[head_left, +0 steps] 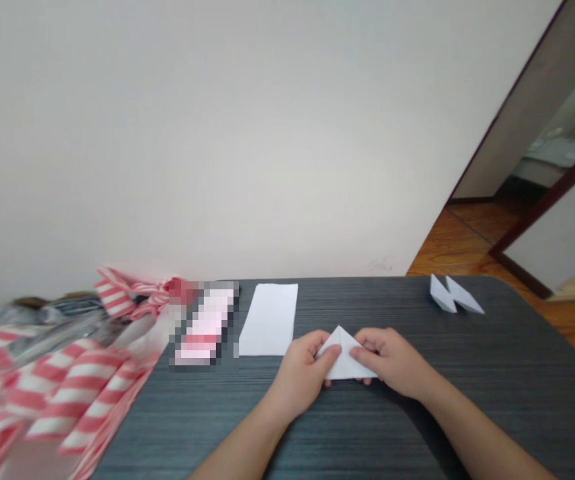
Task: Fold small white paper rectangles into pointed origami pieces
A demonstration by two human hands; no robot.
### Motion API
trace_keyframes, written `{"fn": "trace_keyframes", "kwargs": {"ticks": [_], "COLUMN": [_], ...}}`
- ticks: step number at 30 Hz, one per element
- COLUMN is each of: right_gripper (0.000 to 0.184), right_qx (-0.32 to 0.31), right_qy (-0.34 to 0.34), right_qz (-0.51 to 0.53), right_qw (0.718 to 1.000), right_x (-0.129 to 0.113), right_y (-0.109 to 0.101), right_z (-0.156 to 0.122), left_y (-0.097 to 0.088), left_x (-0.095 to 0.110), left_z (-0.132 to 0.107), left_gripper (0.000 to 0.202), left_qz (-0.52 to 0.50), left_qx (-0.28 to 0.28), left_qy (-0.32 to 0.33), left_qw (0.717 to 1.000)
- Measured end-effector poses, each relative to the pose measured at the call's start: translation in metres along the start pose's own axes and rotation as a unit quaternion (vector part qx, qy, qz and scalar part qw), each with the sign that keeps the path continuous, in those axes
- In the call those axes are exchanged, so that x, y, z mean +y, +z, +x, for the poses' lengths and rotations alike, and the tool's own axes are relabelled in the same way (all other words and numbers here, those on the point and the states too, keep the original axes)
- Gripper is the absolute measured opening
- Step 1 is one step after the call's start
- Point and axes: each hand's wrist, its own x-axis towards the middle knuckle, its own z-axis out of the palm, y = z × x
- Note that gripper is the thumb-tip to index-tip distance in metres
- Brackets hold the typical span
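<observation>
A white sheet of paper folded into a triangle [340, 369] is held between my two hands, its point facing away from me and a crease running down its middle. My left hand [301, 373] grips the left side, thumb on top and fingers curled beneath. On the right side, my right hand [396, 360] pinches it the same way. Both thumbs press on the front face; most of the fingers underneath are hidden.
The dark wood-grain table [207, 427] carries a stack of white paper [270, 320] behind my left hand. A blurred-out pink and white item [207, 323] lies left of it. Folded white paper pieces [455, 295] stand at the back right. Striped red-and-white cloth [72, 380] is heaped at the left.
</observation>
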Motion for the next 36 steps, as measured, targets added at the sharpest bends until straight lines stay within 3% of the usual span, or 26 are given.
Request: {"fn": "trace_keyframes", "kwargs": {"ticks": [5,24,30,36], "right_gripper": [0.022,0.023,0.026,0.027], "right_qx": [0.025,0.007,-0.009,0.016], "right_qy": [0.003,0.004,0.016,0.028], "right_qz": [-0.004,0.007,0.045,0.048], "right_qw": [1.000,1.000,0.999,0.998], "right_x": [-0.001,-0.001,0.007,0.002], "right_y": [0.000,0.001,0.002,0.001], "right_z": [0.000,0.000,0.002,0.000], "left_y": [0.000,-0.001,0.000,0.000], "left_x": [0.006,0.010,0.014,0.018], "left_z": [-0.001,-0.003,-0.003,-0.003], "left_gripper": [0.024,0.023,0.022,0.021], "left_qz": [0.008,0.041,0.022,0.000], "left_qx": [-0.001,-0.017,-0.005,-0.002], "left_qy": [0.001,0.005,-0.004,-0.010], "left_qw": [1.000,0.999,1.000,1.000]}}
